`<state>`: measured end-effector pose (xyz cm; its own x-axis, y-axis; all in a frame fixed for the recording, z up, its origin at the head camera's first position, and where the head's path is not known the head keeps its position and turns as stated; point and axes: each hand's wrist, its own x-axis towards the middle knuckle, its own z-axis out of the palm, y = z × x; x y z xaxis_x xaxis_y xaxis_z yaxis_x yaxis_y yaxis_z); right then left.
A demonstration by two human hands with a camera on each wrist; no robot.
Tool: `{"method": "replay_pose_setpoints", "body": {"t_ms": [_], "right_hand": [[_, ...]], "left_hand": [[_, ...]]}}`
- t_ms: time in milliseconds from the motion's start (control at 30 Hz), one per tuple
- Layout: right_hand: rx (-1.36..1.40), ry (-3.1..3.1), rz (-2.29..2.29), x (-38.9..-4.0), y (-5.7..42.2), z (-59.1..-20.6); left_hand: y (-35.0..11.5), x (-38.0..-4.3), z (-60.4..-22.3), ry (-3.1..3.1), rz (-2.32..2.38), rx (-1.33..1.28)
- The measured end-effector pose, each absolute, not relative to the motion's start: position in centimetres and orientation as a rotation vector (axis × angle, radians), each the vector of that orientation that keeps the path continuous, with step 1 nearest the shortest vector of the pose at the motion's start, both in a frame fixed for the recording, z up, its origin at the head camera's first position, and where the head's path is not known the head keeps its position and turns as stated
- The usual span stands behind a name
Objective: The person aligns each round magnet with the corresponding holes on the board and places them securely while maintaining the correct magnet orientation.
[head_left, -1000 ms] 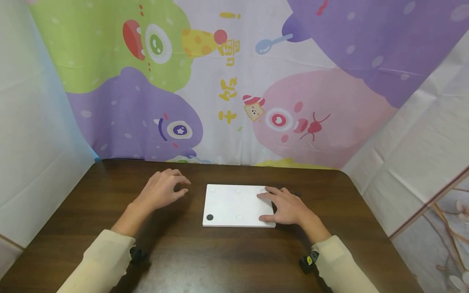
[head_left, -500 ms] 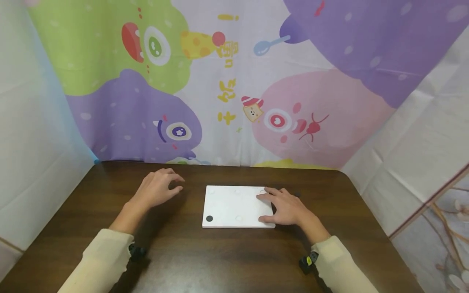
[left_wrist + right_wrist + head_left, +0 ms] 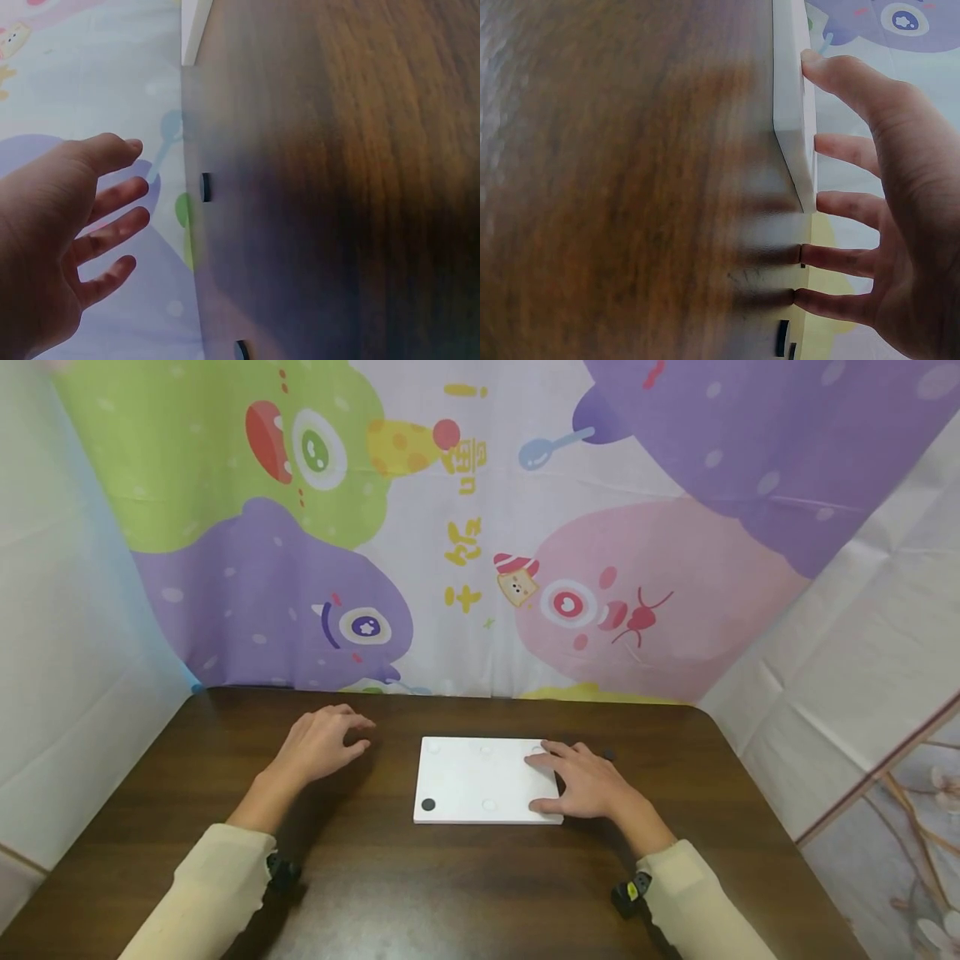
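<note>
A flat white board (image 3: 457,781) with shallow round recesses lies on the dark wooden table (image 3: 450,893). One black disc (image 3: 428,805) sits at the board's near left corner. The right hand (image 3: 587,781) rests its thumb and some fingertips on the board's right end, while its other fingers reach past the edge onto the table, as the right wrist view shows. Away to the left, the left hand (image 3: 321,745) hovers with loosely bent fingers, holding nothing. Small black pieces (image 3: 206,187) lie on the table near it in the left wrist view.
Beyond the right hand another small black piece (image 3: 608,754) lies on the table. More dark pieces (image 3: 782,337) show below the fingers in the right wrist view. A cartoon-printed cloth (image 3: 465,652) hangs behind the table, with pale cloth (image 3: 82,635) at the sides.
The left hand has drifted a little to the left, away from the board. The right hand stays in place on the board, and the disc has not moved.
</note>
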<state>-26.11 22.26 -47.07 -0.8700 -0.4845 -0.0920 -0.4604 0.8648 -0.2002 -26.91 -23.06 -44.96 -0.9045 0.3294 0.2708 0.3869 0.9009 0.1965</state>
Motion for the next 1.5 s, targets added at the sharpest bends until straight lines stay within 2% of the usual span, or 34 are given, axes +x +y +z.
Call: {"method": "replay_pose_setpoints", "body": {"t_ms": [967, 1233, 1500], "right_hand": [[-0.734, 2.895, -0.256, -26.0, 22.2, -46.9], [-0.734, 2.889, -0.266, -26.0, 22.2, -46.7], [-0.739, 2.894, -0.255, -26.1, 22.2, -47.0]], "left_hand": [[-23.3, -27.5, -46.7, -2.897, -0.335, -0.52], [-25.6, -30.9, -51.7, -2.855, -0.328, -0.569], [-26.5, -32.5, -54.1, -2.893, -0.335, -0.558]]}}
